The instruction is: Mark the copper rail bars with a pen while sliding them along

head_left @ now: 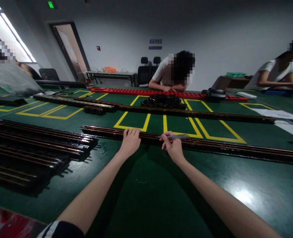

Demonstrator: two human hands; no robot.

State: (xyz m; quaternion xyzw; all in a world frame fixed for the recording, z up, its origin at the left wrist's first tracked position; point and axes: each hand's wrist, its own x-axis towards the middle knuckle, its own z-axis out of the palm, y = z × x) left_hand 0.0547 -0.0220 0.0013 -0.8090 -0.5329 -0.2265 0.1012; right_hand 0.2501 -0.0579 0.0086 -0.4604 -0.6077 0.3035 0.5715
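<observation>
A long dark rail with copper strips lies across the green table in front of me. My left hand rests on it with the fingers curled over its far edge, gripping it. Just to the right, my right hand pinches a thin translucent pen-like tool that lies along the top of the same rail, its tip pointing right.
A stack of similar rails lies at my left. More rails, a pile of black parts and a red rack lie farther back. Two people sit at the far side; white papers lie at the right.
</observation>
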